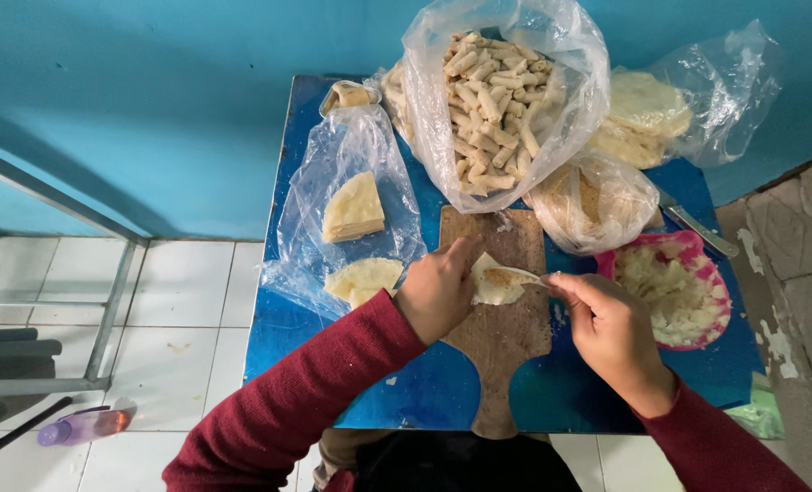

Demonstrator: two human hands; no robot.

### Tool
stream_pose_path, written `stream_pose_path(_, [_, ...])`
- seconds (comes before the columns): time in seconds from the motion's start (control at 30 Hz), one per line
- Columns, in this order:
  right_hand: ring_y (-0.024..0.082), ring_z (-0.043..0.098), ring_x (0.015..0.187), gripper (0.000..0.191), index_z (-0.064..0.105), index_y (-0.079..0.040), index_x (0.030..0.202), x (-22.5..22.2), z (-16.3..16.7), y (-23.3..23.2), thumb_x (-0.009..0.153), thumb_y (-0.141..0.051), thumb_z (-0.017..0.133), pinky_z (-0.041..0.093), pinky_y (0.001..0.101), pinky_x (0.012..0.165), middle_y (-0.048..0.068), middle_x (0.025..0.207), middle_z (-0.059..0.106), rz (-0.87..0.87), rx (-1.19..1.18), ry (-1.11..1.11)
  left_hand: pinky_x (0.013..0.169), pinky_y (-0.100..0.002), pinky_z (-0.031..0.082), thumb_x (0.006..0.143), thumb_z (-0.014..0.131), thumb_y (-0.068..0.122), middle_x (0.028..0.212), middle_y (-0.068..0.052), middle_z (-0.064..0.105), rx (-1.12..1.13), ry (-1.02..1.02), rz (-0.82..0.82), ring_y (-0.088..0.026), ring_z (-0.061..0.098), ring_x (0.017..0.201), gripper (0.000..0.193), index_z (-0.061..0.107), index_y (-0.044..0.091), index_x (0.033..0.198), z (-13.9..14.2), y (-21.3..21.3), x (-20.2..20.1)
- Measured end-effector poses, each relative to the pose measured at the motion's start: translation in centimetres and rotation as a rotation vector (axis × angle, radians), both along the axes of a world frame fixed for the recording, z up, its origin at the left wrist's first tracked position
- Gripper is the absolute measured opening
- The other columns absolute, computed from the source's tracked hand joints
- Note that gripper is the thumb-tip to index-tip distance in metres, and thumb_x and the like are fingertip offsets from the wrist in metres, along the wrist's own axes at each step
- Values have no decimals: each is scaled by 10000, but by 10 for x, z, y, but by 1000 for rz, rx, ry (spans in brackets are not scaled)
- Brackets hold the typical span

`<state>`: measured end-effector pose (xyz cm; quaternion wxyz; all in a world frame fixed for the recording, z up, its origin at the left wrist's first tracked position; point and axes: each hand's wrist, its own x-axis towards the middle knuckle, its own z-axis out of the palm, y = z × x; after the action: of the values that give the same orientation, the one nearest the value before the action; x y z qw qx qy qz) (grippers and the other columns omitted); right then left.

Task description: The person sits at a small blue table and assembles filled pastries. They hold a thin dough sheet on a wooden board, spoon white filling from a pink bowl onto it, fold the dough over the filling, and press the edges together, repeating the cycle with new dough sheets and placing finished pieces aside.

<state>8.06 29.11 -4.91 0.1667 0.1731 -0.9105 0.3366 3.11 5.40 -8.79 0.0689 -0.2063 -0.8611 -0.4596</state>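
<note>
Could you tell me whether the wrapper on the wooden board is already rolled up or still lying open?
Still open: the wrapper lies mostly flat on the wooden board, filling exposed, one edge lifted by the left hand.

We've got a teal painted wall [151, 109], white floor tiles [187, 301], a metal frame [105, 301] on the left, and a blue table [424, 392].

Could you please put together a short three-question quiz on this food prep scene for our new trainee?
1. True or false: the wrapper under the hands lies on the wooden board.
2. What does the right hand hold: a) spoon b) rolling pin c) cup?
3. Which container on the blue table holds the finished rolls?

Key: 1. True. 2. a, a spoon over the wrapper, which the left hand steadies. 3. The big clear bag at the back.
</note>
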Motion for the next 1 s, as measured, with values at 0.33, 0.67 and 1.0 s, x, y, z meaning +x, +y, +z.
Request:
stream_pose_path(0.33, [245, 756, 886, 246, 726, -35, 1095, 2, -4, 0, 914, 98, 627, 581, 319, 746, 117, 989, 757, 5, 39, 63, 680, -460, 587, 827, 621, 36, 901, -209, 716, 24, -14, 2, -395, 720, 752, 460, 575, 23, 1284, -2, 0, 0])
stream_pose_path(0.67, [149, 757, 826, 193, 717, -10, 1133, -4, -11, 4, 975, 17, 611, 577, 276, 683, 91, 932, 773, -42, -117, -102, 678, -477, 581, 851, 602, 35, 893, -241, 713, 40, -9, 11, -418, 706, 732, 448, 579, 24, 1299, -1, 1, 0])
stream_pose_path(1.0, [120, 633, 675, 173, 733, -24, 1233, -21, 46, 56, 1162, -113, 604, 474, 284, 657, 95, 914, 758, -394, -23, 68, 741, -502, 568, 863, 597, 71, 1038, -263, 690, 26, -2, -14, -445, 687, 839, 424, 583, 26, 1284, -2, 1, 0])
